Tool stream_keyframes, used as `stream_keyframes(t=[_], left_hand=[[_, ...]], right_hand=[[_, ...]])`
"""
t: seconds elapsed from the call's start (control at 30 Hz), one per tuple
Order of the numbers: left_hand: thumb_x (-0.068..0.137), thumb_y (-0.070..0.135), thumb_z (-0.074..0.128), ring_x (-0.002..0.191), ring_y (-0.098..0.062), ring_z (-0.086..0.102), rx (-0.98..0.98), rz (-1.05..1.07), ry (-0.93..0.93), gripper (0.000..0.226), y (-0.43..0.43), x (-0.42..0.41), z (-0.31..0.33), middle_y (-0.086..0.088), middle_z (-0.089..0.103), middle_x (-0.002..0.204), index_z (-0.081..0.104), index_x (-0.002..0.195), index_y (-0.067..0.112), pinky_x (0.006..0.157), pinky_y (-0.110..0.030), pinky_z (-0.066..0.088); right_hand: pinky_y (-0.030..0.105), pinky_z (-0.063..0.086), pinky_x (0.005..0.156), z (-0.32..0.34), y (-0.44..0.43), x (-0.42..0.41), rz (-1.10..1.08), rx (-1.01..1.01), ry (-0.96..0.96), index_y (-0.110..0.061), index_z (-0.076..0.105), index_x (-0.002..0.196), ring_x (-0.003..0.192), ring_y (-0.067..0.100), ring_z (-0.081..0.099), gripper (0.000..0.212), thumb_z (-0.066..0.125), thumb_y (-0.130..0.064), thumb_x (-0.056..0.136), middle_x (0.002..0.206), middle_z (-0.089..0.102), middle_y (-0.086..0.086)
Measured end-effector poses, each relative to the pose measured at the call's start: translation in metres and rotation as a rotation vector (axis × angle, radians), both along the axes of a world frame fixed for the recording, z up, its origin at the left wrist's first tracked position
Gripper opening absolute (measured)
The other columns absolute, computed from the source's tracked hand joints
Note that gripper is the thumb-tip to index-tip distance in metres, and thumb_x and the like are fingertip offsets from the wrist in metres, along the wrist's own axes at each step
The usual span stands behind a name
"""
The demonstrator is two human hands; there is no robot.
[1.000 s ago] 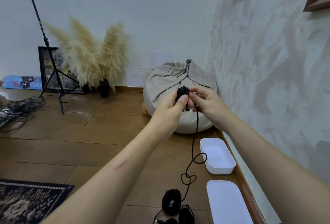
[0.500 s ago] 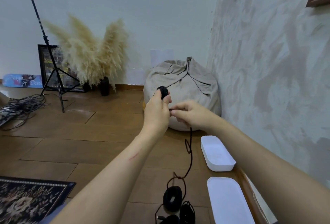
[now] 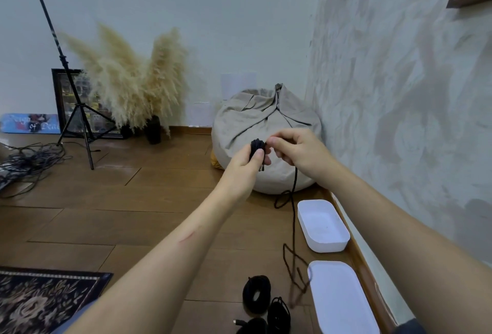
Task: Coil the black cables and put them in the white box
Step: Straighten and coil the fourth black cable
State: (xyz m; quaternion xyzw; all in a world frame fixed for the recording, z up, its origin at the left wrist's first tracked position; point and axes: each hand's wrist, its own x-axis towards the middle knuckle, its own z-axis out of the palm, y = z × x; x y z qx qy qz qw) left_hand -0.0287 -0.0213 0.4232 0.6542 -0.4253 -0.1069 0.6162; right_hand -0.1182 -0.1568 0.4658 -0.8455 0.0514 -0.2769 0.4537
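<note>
Only the head view here, so counting first: two hands, one small coil (image 3: 257, 145) being wound, one loose cable tail (image 3: 294, 208), and three finished coils (image 3: 256, 295) on the floor well below the fingers, the lowest one cut off by the frame edge. One white box (image 3: 343, 243), one white lid (image 3: 343, 304).

The left hand (image 3: 243, 167) has thumb and fingers curled round the small coil, pinching it. The right hand (image 3: 299, 152) sits just beside it, fingers curled, pinching the strand right next to the coil. From under the right fingers the tail drops straight down, makes a loop partway, then lies kinked on the floor, ending close to the lid's near corner.

The white box is open and has nothing in it, below and a bit right of the right fingers, up against the skirting of the right wall. The lid lies flat, nearer the camera along that same wall.

Room-wise: a bean bag (image 3: 266, 118) is right behind the fingers, wall close on the right, bare wood floor out to the left of the left fingers. Further left there's a tripod stand (image 3: 76, 110), pampas grass (image 3: 127, 80), a cable tangle (image 3: 24, 163) and a rug (image 3: 40, 301) corner.

Writing: a blue board (image 3: 29, 123) far left has lettering, too blurry to read properly.
</note>
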Motion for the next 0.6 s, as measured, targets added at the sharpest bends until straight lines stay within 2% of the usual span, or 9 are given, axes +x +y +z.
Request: stream_keyframes(t=[0.1,0.23,0.33,0.47,0.53,0.6], left_hand=[[0.109,0.021,0.042,0.098,-0.004,0.058,0.038,-0.031,-0.05,0.024,-0.001,-0.004,-0.003,0.007,0.063,0.099,0.062,0.117,0.01,0.088,-0.017,0.045],[0.108,0.021,0.046,0.102,-0.004,0.059,0.042,-0.036,-0.069,0.019,-0.002,-0.007,-0.005,0.011,0.063,0.103,0.062,0.111,0.012,0.088,-0.017,0.043],[0.108,0.022,0.046,0.097,-0.002,0.059,0.035,-0.015,-0.059,0.016,-0.003,-0.008,-0.004,0.012,0.064,0.098,0.061,0.113,0.017,0.088,-0.018,0.044],[0.108,0.019,0.045,0.09,0.011,0.058,0.024,0.023,-0.059,0.017,-0.002,-0.009,-0.003,0.009,0.066,0.101,0.061,0.103,0.02,0.079,-0.007,0.042],[0.108,0.019,0.044,0.091,0.009,0.058,0.021,0.028,-0.056,0.019,-0.002,-0.01,-0.004,0.006,0.068,0.104,0.062,0.102,0.021,0.079,-0.006,0.042],[0.108,0.019,0.043,0.098,-0.002,0.061,0.019,0.033,-0.044,0.02,-0.002,-0.01,-0.004,0.004,0.069,0.103,0.063,0.107,0.019,0.086,-0.014,0.045]], right_hand=[[0.015,0.037,0.052,-0.001,-0.005,-0.001,-0.037,0.021,-0.03,-0.019,0.074,0.084,0.053,0.007,0.044,0.012,0.068,-0.019,0.095,0.061,0.056,-0.007],[0.013,0.036,0.053,-0.003,-0.011,-0.001,-0.067,0.045,-0.055,-0.018,0.074,0.084,0.051,0.001,0.047,0.008,0.074,-0.022,0.09,0.058,0.059,-0.011],[0.015,0.036,0.051,-0.005,-0.012,0.0,-0.059,0.085,-0.056,-0.014,0.075,0.087,0.052,0.005,0.046,0.009,0.074,-0.022,0.091,0.061,0.059,-0.006],[0.019,0.035,0.048,-0.007,-0.011,0.0,-0.029,0.137,-0.017,-0.005,0.072,0.096,0.054,0.012,0.046,0.016,0.069,-0.02,0.094,0.07,0.063,0.005],[0.018,0.036,0.048,-0.007,-0.011,-0.001,-0.014,0.127,-0.001,-0.005,0.073,0.099,0.056,0.011,0.047,0.016,0.066,-0.019,0.097,0.074,0.064,0.006],[0.016,0.036,0.049,-0.006,-0.011,-0.001,0.003,0.102,0.001,-0.006,0.073,0.102,0.057,0.01,0.047,0.017,0.061,-0.017,0.099,0.076,0.064,0.005]])
